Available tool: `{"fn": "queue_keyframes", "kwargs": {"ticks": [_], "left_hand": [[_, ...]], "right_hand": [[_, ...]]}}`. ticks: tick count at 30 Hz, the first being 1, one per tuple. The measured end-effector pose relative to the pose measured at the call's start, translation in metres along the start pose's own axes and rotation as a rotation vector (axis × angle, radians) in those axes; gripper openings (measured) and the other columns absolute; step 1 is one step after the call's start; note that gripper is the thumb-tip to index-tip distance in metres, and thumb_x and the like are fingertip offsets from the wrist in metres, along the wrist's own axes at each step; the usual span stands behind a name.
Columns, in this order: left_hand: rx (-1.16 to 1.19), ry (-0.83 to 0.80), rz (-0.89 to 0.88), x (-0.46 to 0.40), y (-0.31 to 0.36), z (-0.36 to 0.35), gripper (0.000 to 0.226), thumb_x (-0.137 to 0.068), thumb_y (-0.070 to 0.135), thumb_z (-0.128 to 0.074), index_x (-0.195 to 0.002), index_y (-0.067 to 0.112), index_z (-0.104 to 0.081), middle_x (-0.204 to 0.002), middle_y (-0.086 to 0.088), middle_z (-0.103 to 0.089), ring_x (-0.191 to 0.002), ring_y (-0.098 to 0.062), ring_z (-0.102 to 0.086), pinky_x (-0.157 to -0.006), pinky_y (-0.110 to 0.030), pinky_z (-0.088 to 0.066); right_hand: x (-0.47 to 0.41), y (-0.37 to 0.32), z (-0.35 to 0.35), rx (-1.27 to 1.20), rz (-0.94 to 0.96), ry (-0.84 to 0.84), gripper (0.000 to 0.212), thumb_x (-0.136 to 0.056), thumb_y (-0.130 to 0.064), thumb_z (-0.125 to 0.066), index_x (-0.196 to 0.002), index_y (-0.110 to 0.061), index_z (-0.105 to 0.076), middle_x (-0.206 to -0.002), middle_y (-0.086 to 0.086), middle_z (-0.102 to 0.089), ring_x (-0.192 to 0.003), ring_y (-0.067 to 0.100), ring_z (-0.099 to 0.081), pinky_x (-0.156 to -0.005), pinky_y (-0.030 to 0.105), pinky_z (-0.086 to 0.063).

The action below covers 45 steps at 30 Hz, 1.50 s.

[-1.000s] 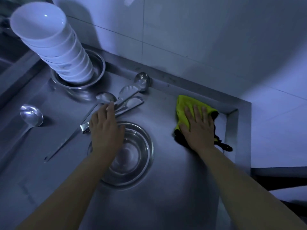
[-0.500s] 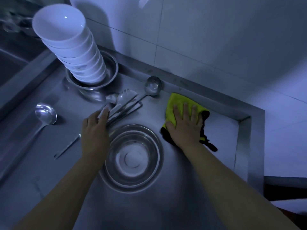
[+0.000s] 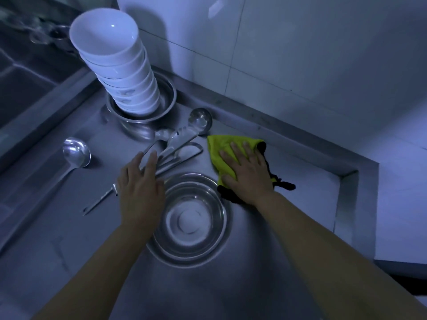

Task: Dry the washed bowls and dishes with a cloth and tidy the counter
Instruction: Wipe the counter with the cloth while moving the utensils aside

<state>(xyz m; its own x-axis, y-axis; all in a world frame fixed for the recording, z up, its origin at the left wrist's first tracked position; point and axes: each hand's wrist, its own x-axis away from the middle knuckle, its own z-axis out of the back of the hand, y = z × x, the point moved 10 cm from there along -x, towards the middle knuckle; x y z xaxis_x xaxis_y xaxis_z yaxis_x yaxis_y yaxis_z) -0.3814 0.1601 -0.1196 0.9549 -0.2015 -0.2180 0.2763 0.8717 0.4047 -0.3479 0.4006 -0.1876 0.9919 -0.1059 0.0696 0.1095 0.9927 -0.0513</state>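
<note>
A yellow and black cloth lies flat on the steel counter, and my right hand presses on it with straight fingers. My left hand lies with flat fingers over the handles of a bundle of steel utensils, beside the left rim of an empty steel bowl. A leaning stack of several white bowls stands in a second steel bowl at the back.
One ladle lies at the left, another ladle near the back ledge. A sink basin drops away at the far left. Tiled wall runs behind; the raised counter edge is at right.
The cloth under my right hand has slid left along the counter toward the utensils. My left hand has shifted left off the steel bowl onto the utensil handles, which have bunched together.
</note>
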Motion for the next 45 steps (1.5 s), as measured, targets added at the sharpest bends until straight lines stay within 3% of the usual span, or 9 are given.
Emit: {"fn": "queue_keyframes", "kwargs": {"ticks": [5,9,15,19,28,32,36,41,45], "left_hand": [[-0.025,-0.021,-0.038,0.023,0.025,-0.002,0.059,-0.079,0.006,-0.062,-0.135,0.012,-0.048,-0.14,-0.017,-0.043,-0.119,-0.04,-0.04,-0.1,-0.051,-0.031],[-0.031,-0.094,-0.085,0.056,0.05,-0.01,0.06,-0.077,0.004,-0.06,-0.135,0.012,-0.049,-0.142,-0.016,-0.042,-0.123,-0.04,-0.042,-0.104,-0.048,-0.032],[-0.092,-0.191,-0.023,0.124,0.039,-0.008,0.06,-0.081,0.014,-0.059,-0.139,0.018,-0.043,-0.146,-0.01,-0.036,-0.129,-0.033,-0.034,-0.106,-0.046,-0.029],[-0.066,-0.089,0.173,0.163,0.005,0.029,0.059,-0.075,0.016,-0.052,-0.134,0.016,-0.05,-0.138,-0.019,-0.043,-0.114,-0.043,-0.04,-0.096,-0.05,-0.033],[-0.07,0.037,0.403,0.225,-0.047,0.091,0.051,-0.084,0.006,-0.054,-0.135,0.015,-0.049,-0.14,-0.023,-0.039,-0.122,-0.044,-0.033,-0.104,-0.048,-0.025],[-0.067,0.014,0.438,0.24,-0.044,0.092,0.052,-0.085,0.007,-0.053,-0.135,0.016,-0.048,-0.14,-0.022,-0.039,-0.122,-0.043,-0.033,-0.104,-0.046,-0.026],[-0.032,-0.051,0.421,0.24,-0.015,0.071,0.054,-0.082,0.008,-0.056,-0.135,0.015,-0.049,-0.14,-0.021,-0.04,-0.12,-0.042,-0.036,-0.103,-0.046,-0.028],[0.0,-0.146,0.283,0.239,0.043,0.04,0.059,-0.078,0.006,-0.061,-0.135,0.015,-0.049,-0.139,-0.022,-0.041,-0.117,-0.044,-0.039,-0.099,-0.047,-0.03],[0.004,-0.177,0.217,0.24,0.073,0.02,0.06,-0.077,0.004,-0.062,-0.135,0.015,-0.05,-0.14,-0.02,-0.041,-0.116,-0.043,-0.039,-0.098,-0.048,-0.031]], "right_hand": [[0.045,0.063,0.004,-0.011,-0.154,-0.008,0.062,-0.094,-0.054,-0.038,-0.149,-0.04,-0.014,-0.161,-0.003,-0.006,-0.147,0.026,0.0,-0.115,0.045,-0.005],[0.092,0.062,0.001,-0.021,-0.176,-0.017,0.062,-0.094,-0.055,-0.037,-0.149,-0.041,-0.013,-0.161,0.0,-0.004,-0.146,0.029,0.004,-0.114,0.047,-0.002],[0.146,-0.013,-0.01,-0.007,0.012,-0.058,0.061,-0.091,-0.057,-0.037,-0.148,-0.04,-0.022,-0.16,0.004,-0.011,-0.146,0.035,-0.001,-0.112,0.051,-0.001],[0.19,-0.085,-0.016,-0.013,0.15,-0.093,0.063,-0.085,-0.058,-0.035,-0.144,-0.038,-0.034,-0.158,0.007,-0.022,-0.144,0.04,-0.01,-0.112,0.058,-0.007],[0.295,-0.218,-0.021,-0.191,0.502,-0.126,0.058,-0.089,-0.051,-0.043,-0.145,-0.036,-0.035,-0.158,0.002,-0.021,-0.147,0.034,-0.005,-0.115,0.059,-0.006],[0.343,-0.191,-0.02,-0.194,0.639,-0.089,0.057,-0.088,-0.048,-0.046,-0.143,-0.036,-0.039,-0.156,-0.001,-0.025,-0.146,0.031,-0.011,-0.116,0.054,-0.015],[0.352,-0.132,-0.022,-0.057,0.628,-0.138,0.065,-0.08,-0.054,-0.048,-0.142,-0.038,-0.039,-0.155,-0.001,-0.029,-0.145,0.033,-0.017,-0.113,0.056,-0.022],[0.291,-0.053,-0.017,0.031,0.407,-0.149,0.068,-0.08,-0.061,-0.042,-0.143,-0.037,-0.037,-0.154,0.002,-0.032,-0.143,0.036,-0.022,-0.112,0.056,-0.02],[0.227,0.022,-0.016,0.041,0.182,-0.141,0.066,-0.087,-0.061,-0.04,-0.147,-0.04,-0.024,-0.159,0.0,-0.02,-0.146,0.033,-0.011,-0.113,0.053,-0.012]]}}
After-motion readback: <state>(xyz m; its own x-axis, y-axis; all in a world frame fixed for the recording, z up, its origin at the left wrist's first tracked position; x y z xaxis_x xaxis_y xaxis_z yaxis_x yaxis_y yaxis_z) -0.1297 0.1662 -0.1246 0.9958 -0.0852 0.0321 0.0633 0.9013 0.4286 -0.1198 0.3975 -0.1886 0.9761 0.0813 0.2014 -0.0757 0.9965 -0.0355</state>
